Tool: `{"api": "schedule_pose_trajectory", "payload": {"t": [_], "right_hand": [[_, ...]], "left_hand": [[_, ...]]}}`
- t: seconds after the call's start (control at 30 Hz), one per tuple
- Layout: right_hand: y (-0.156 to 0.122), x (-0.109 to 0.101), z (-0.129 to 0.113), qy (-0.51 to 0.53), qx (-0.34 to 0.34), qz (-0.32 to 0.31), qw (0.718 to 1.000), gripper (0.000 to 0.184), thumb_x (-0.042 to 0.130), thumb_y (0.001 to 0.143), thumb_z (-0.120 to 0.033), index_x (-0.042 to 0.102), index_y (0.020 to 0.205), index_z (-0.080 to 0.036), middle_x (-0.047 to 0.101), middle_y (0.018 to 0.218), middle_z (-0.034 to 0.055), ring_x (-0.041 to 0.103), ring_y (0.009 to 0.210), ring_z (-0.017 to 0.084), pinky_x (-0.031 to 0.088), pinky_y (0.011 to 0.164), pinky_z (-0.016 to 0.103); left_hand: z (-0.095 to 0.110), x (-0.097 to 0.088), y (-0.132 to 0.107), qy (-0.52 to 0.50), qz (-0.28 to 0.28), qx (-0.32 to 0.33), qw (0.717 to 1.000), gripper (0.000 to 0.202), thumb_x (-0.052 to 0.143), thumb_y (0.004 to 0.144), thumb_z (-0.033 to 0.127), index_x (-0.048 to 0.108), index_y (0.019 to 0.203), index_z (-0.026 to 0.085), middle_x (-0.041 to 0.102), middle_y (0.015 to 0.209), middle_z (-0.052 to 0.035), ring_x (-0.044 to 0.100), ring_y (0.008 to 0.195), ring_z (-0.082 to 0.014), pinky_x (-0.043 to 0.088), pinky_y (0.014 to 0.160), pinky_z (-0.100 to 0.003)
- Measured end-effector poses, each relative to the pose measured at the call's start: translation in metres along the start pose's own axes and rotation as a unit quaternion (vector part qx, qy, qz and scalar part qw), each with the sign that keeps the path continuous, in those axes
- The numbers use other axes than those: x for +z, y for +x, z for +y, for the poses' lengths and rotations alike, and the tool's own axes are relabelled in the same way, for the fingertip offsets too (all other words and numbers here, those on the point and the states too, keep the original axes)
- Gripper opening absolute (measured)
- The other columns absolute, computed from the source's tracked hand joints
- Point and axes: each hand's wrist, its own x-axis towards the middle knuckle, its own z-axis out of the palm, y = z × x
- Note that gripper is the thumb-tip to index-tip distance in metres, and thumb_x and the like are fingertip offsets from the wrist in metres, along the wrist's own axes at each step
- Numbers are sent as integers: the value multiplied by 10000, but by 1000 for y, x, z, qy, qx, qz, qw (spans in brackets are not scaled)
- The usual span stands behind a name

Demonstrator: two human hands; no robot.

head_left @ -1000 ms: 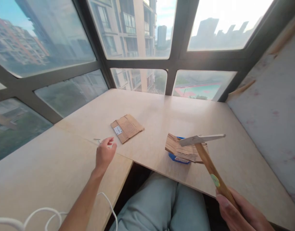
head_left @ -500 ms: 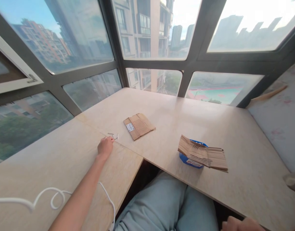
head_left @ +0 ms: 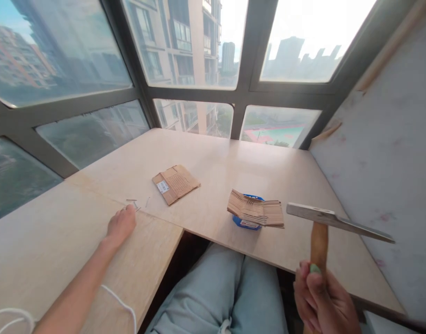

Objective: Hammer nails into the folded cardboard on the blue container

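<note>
My left hand (head_left: 120, 225) rests on the wooden board (head_left: 60, 241), fingers curled at a few small metal nails (head_left: 138, 204) lying near the seam between two boards; whether it pinches one is hidden. My right hand (head_left: 320, 297) grips the wooden handle of a hammer (head_left: 319, 243) at the lower right. The hammer's long metal head (head_left: 338, 221) is raised level over the board's right edge, above my lap.
A flat piece of cardboard with a white label (head_left: 175, 183) lies in the middle. A blue tub (head_left: 245, 223) stands covered by corrugated cardboard (head_left: 256, 212). A white cable (head_left: 118, 301) trails at lower left. Windows surround the boards; a padded wall (head_left: 390, 153) stands at right.
The hammer, out of view half a second ago, has come back up at the lower right. My left hand stays by the nails, its fingers lower and flatter on the board.
</note>
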Motion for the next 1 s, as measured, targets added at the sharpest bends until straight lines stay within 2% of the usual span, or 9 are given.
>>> {"api": "schedule_pose_trajectory", "payload": {"t": [0.1,0.2,0.3,0.4,0.5,0.57,0.67,0.87,1.0], "right_hand": [[11,-5,7,12,-22,-23,999,496,615,869,-641,489,680,-200,362,504,-92,312,323,37,269,325,168],[25,-4,-2,-8,-40,-10,999,423,657,854,-611,539,819,-207,425,532,-85,368,367,58,334,350,176],[43,-1,-22,-45,10,-38,998,471,642,830,-663,525,924,-216,334,499,-135,237,315,34,225,271,138],[63,1,-37,-53,38,-82,995,510,611,808,-711,500,904,-222,313,521,-146,219,300,27,232,237,132],[78,3,-43,-83,27,-94,992,486,595,818,-695,468,864,-228,344,537,-142,242,292,25,246,227,132],[84,4,-44,-92,26,-95,991,458,602,827,-663,458,844,-229,362,545,-137,254,296,25,248,224,133],[88,2,-47,-103,24,-90,990,417,614,837,-613,453,816,-229,365,543,-135,259,299,26,236,219,131],[96,2,-51,-103,2,-78,992,382,645,840,-564,477,834,-221,405,534,-127,286,299,29,236,215,132],[102,10,-53,-85,-11,-80,993,388,697,808,-542,542,920,-205,365,438,-147,261,280,39,222,223,139]], "left_hand": [[4,-5,1,-4,18,4,1000,315,308,888,52,575,1053,58,707,945,-224,676,974,-348,515,797,-401],[23,-22,0,-52,95,19,994,320,284,917,115,543,1105,108,709,974,-175,663,993,-337,524,855,-438],[68,-56,-8,-153,175,70,970,348,306,941,228,557,1138,91,668,1057,-199,648,995,-343,526,883,-464],[130,-99,-23,-285,205,176,920,362,350,930,276,634,1104,136,656,1090,-161,641,1018,-315,527,903,-447],[192,-137,-40,-425,142,299,842,328,401,887,204,691,1035,160,685,943,-88,678,809,-220,558,812,-367],[226,-156,-47,-475,108,370,791,334,426,828,126,716,993,160,697,873,-68,686,773,-191,557,771,-325],[262,-172,-49,-491,82,422,758,253,505,827,127,739,912,172,739,816,-52,697,785,-194,540,763,-308],[293,-174,-44,-515,26,426,744,126,613,819,180,730,772,170,753,739,-36,697,711,-177,524,664,-268],[298,-166,-49,-628,-89,365,682,158,664,810,292,718,810,144,750,730,-58,714,670,-187,514,511,-238]]}}
